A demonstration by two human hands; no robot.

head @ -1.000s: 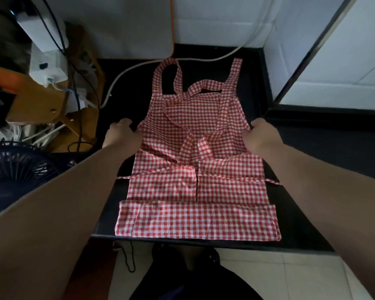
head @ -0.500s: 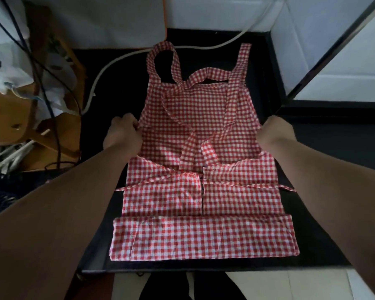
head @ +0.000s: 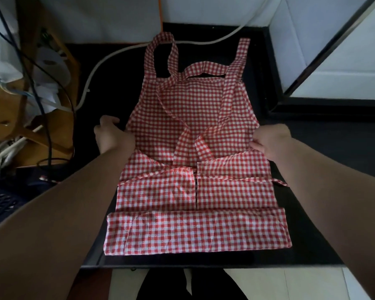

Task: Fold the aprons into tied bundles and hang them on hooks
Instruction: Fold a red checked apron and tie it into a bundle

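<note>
A red-and-white checked apron point(head: 193, 118) lies flat on a black table point(head: 307, 213), bib away from me, neck straps reaching toward the wall. Its hem is folded up into a band point(head: 195, 232) along the near edge, and the waist ties cross over the middle. My left hand point(head: 112, 135) grips the apron's left side edge at waist height. My right hand point(head: 268, 141) pinches the right side edge at the same height, lifting a small corner of cloth.
A white cable point(head: 108, 59) curves across the table's far left. A wooden stand point(head: 11, 118) with dark wires and white items crowds the left side. White wall panels point(head: 333, 50) and a dark frame stand at the right. Pale floor tiles point(head: 279, 284) lie below the table's near edge.
Both hands have kept their hold on the apron's sides and drawn slightly toward me. The cloth at the right edge has lifted a little, and my view has come closer.
</note>
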